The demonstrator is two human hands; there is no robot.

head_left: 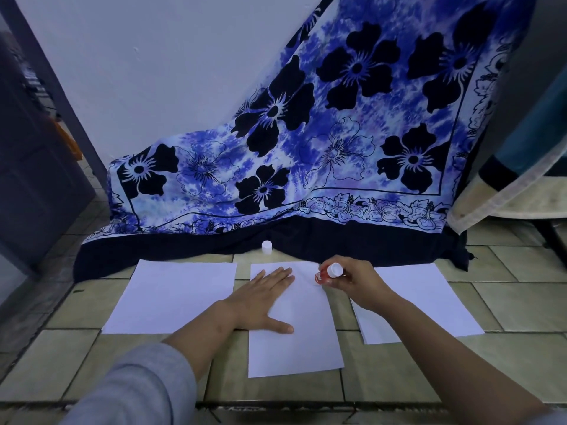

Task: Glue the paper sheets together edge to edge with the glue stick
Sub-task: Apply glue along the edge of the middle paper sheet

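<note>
At right edge of middle sheet, glue stick in right fingers; left fingers flat

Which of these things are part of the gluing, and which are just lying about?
For the job: glue stick, held in the right hand; middle sheet, under the flat left hand; left sheet; right paper; white cap.
Just lying about: flowered cloth; door.

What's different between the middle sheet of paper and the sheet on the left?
The left hand lies flat on the middle sheet; nothing touches the left sheet. The right hand holds the glue stick at the middle sheet's far right edge, away from the left sheet. The middle sheet reaches nearer the person than the left sheet. Both lie white and blank on the tiled floor.
</note>
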